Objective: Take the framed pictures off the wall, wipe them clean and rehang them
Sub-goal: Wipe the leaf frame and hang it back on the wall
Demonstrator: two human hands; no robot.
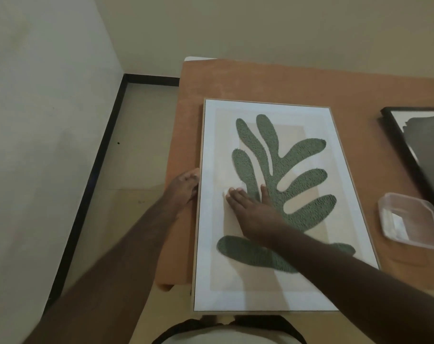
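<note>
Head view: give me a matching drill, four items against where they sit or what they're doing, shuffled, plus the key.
Items:
1. left hand
2. right hand
3. plastic tub
4. black frame

States:
A. cut off by the right edge of the view
B. flat on the leaf picture, a white wipe under the fingers
C. steadying the leaf picture's left edge
D. on the table, right of the leaf picture

Pairs: 1-C, 2-B, 3-D, 4-A

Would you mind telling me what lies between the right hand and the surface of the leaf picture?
In the head view, a small white wipe lies under the right hand, pressed flat on the leaf picture; only its edge shows by the fingertips.
</note>
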